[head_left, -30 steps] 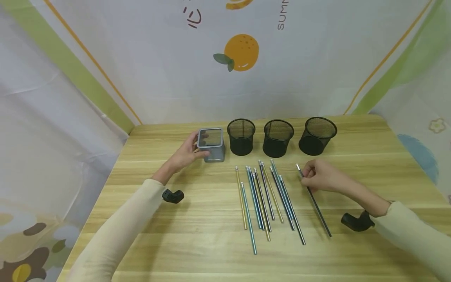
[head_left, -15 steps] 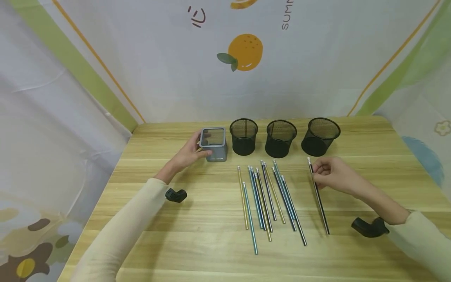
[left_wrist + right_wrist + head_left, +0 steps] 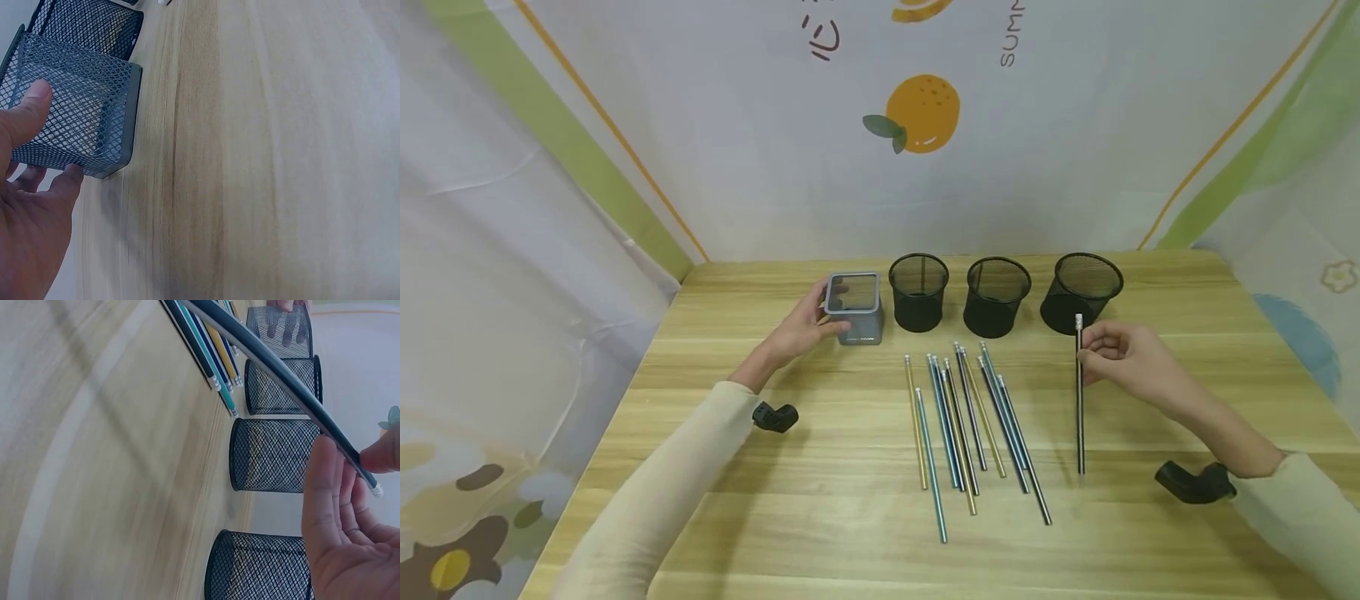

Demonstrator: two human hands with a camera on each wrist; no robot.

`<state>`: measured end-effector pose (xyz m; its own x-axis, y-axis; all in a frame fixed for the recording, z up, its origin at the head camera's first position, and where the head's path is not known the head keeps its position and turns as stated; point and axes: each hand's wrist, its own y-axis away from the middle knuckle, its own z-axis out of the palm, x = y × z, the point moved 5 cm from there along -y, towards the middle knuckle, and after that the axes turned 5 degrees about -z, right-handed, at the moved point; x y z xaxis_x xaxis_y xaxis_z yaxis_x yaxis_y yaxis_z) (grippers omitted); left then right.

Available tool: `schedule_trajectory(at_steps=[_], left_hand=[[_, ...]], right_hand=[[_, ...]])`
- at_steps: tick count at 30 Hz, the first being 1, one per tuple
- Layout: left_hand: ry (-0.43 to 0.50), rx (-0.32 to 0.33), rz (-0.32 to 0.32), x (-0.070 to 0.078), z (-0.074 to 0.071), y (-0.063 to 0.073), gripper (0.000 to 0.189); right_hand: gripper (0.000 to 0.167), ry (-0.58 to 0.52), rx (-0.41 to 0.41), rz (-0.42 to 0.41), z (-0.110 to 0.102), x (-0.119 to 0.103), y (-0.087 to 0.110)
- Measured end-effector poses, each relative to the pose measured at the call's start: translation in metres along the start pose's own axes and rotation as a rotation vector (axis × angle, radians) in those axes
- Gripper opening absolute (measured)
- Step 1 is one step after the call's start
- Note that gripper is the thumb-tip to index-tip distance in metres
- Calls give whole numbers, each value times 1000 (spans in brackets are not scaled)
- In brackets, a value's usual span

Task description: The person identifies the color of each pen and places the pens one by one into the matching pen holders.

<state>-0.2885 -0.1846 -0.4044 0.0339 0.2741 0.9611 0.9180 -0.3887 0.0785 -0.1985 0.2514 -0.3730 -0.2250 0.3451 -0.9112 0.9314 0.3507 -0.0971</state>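
One dark pencil (image 3: 1080,417) pinched in the right grip (image 3: 1131,362), near its eraser end, likely to leave the long shaft free; it's in front of the rightmost black cup (image 3: 1062,307). Left grip (image 3: 801,329) clamped around the gray square holder (image 3: 865,323), presumably steadying it. Two more black cups (image 3: 992,317) between. Loose pencils (image 3: 958,442) on table (image 3: 820,500), erasers toward the cups, probably for easy pickup.

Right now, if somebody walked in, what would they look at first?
Probably the big orange fruit printed on the white cloth behind the table. Next, shiny pencils lying mid-table, in front of three black mesh cups. On the right, the right hand pinches one dark pencil near its eraser end.
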Motion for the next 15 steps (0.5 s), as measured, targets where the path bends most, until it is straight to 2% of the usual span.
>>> schedule_trajectory(at_steps=[9, 15], left_hand=[[13, 4, 1, 0, 0, -1, 78], [8, 3, -5, 0, 0, -1, 77]], right_hand=[[11, -48, 65, -84, -9, -3, -3], [10, -194, 126, -116, -14, -5, -4]])
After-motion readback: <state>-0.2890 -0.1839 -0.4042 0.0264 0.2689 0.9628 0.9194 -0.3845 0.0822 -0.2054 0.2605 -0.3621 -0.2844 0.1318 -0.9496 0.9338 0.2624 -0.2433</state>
